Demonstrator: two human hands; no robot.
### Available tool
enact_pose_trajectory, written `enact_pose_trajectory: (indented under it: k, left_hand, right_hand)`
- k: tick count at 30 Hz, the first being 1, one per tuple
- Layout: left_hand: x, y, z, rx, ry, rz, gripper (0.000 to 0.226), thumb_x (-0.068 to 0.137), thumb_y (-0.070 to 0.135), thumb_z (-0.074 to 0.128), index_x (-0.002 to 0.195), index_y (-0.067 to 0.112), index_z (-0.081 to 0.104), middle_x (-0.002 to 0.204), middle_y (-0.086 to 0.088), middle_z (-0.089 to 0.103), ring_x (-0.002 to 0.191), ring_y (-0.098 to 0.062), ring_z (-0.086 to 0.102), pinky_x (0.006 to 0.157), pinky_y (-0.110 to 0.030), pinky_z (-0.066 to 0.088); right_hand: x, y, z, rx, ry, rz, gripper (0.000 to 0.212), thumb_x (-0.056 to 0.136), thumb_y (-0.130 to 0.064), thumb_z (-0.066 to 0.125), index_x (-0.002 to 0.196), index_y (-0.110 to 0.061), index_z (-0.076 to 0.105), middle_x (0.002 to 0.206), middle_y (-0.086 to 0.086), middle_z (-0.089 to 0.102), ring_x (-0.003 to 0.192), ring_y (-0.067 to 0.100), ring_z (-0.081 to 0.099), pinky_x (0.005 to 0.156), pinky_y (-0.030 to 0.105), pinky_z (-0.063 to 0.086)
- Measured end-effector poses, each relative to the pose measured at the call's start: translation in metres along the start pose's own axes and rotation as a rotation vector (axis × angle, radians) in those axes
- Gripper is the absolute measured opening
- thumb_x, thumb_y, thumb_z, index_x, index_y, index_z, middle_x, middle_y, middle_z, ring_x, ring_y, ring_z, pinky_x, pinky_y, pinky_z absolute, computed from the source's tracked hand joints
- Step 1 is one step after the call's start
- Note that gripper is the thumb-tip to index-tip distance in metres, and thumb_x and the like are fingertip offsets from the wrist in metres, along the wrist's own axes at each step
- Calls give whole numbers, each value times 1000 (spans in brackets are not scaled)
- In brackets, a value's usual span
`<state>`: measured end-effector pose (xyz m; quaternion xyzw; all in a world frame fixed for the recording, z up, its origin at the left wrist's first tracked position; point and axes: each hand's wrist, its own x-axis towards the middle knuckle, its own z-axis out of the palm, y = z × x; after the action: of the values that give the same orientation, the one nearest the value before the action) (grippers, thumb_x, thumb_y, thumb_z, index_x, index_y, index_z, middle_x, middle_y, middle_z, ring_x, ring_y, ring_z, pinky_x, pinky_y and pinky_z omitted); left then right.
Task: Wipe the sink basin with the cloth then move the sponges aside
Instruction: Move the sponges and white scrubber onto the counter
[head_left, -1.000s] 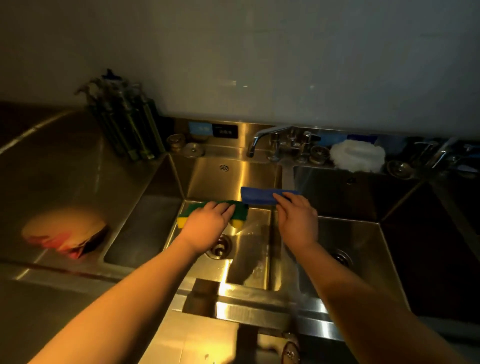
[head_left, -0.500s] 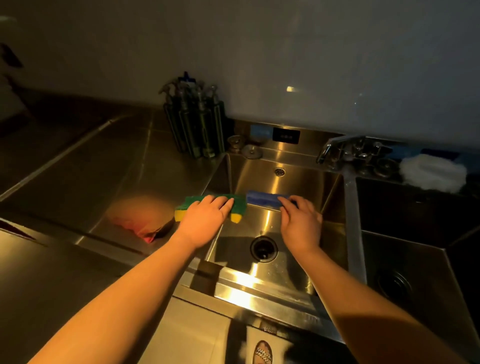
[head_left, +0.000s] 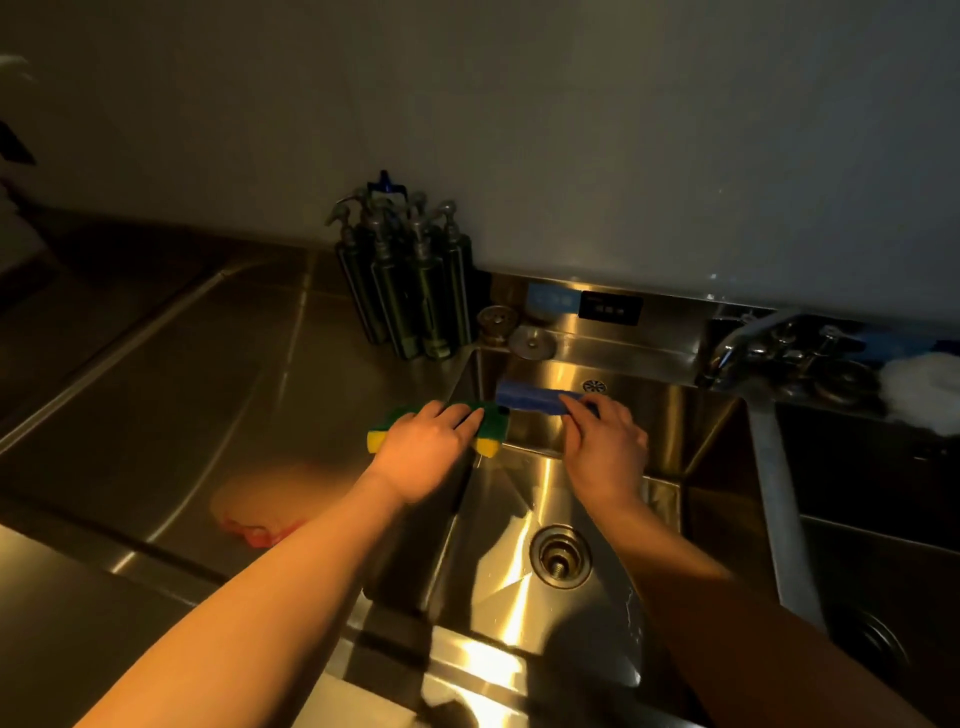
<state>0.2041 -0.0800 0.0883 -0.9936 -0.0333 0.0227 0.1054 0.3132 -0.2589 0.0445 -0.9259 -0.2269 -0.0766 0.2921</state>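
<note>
Sponges are in both hands now. The green and yellow sponge (head_left: 491, 423) is over the left rim of the sink basin (head_left: 498, 545), right where it meets the flat counter (head_left: 208, 389). Its long side runs left to right, and both ends stick out past the left hand (head_left: 426, 449). That hand lies on top, palm down, with its fingers (head_left: 457, 415) bent over the far edge. The thumb is hidden, but it looks like a grip from above. The blue sponge (head_left: 527, 400) is just to the right, near the back wall of the basin, and it runs left to right too. The right hand (head_left: 605, 441) holds only its right end with bent fingers (head_left: 576, 402), so most of it pokes out to the left. I cannot tell if either sponge rests on metal. The counter lies to the left, nearer the left hand, so I think the sponges should go that way. Both arms reach forward, fairly straight.
</note>
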Motion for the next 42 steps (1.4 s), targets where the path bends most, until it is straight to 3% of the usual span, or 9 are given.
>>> enact_pose_trajectory:
  k: [15, 22, 27, 36, 42]
  left_hand:
    - [41, -95, 38, -21, -35, 39, 57, 96, 11, 35, 149, 17, 15, 148, -3, 32, 125, -26, 37, 92, -39, 42]
    - [49, -144, 54, -21, -62, 123, 60, 94, 11, 39, 149, 15, 15, 150, -5, 29, 129, -27, 33, 96, -41, 40]
    - [62, -160, 74, -65, -77, 149, 59, 94, 11, 40, 148, 18, 18, 149, -3, 30, 130, -26, 33, 99, -42, 38]
    - [65, -166, 123, -66, -149, 200, 60, 95, 10, 38, 149, 18, 16, 154, -8, 21, 137, -29, 26, 105, -41, 32]
    - [62, -175, 124, -211, -224, 163, 67, 94, 41, 48, 150, 22, 15, 155, -4, 20, 139, -25, 23, 110, -39, 28]
  right_hand:
    - [36, -52, 63, -1, -11, 56, 34, 92, -21, 52, 125, -20, 59, 124, 8, 56, 119, 29, 45, 91, 41, 33]
    - [42, -91, 91, 20, 97, 112, 29, 91, -16, 56, 119, -15, 63, 118, 11, 59, 115, 30, 49, 88, 39, 31]
    - [45, -97, 108, -27, 99, 173, 30, 94, -20, 50, 122, -19, 60, 121, 8, 57, 116, 25, 46, 93, 45, 33]
    - [45, -98, 132, -87, 38, 202, 32, 95, -27, 46, 125, -26, 56, 125, 4, 54, 120, 22, 42, 96, 42, 31]
    - [49, -100, 131, -70, 87, 182, 31, 95, -30, 45, 123, -27, 58, 120, 4, 56, 116, 22, 43, 89, 37, 28]
